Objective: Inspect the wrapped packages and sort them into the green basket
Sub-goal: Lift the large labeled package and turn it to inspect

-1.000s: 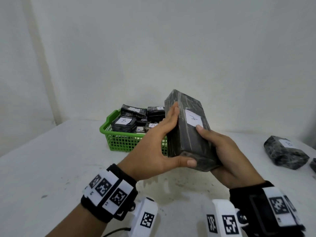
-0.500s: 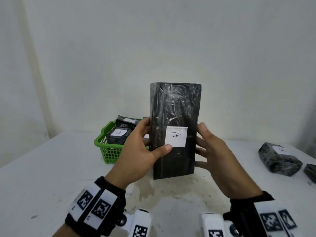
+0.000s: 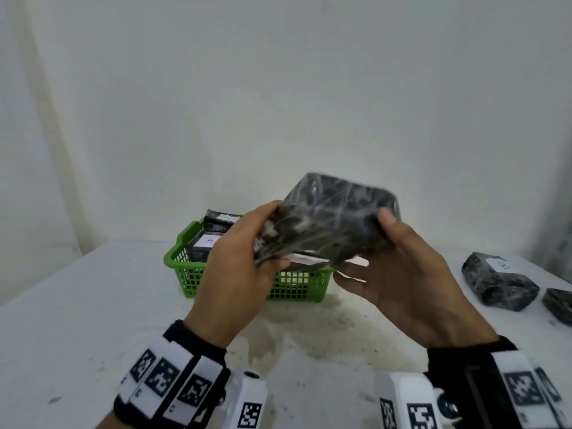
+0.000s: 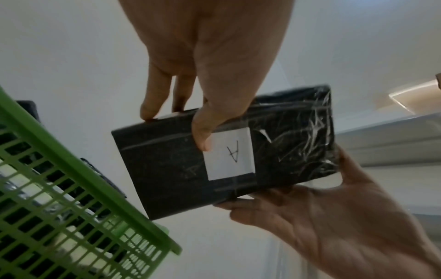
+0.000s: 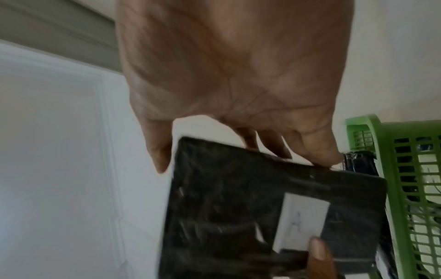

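Note:
A black plastic-wrapped package (image 3: pixel 328 221) is held in the air by both hands, lying flat just in front of and above the green basket (image 3: pixel 297 286). My left hand (image 3: pixel 247 243) grips its left end, fingers over the top and thumb beneath. My right hand (image 3: pixel 396 267) holds the right end, thumb on top, fingers underneath. The left wrist view shows the package (image 4: pixel 186 179) from below, with a white label (image 4: pixel 230 152) marked "A" on its underside. In the right wrist view the package (image 5: pixel 226 207) is blurred, beside the basket (image 5: pixel 405 169).
The basket holds several wrapped packages; one (image 3: pixel 207 243) is labelled B. Two more wrapped packages lie on the white table at the right: one (image 3: pixel 495 283) labelled B, another (image 3: pixel 560 305) cut off by the edge. A white wall stands behind the table.
The package stood upright with its A label facing me; it has now been tipped flat, label side down, and lowered toward the basket. Both hands kept hold of it.

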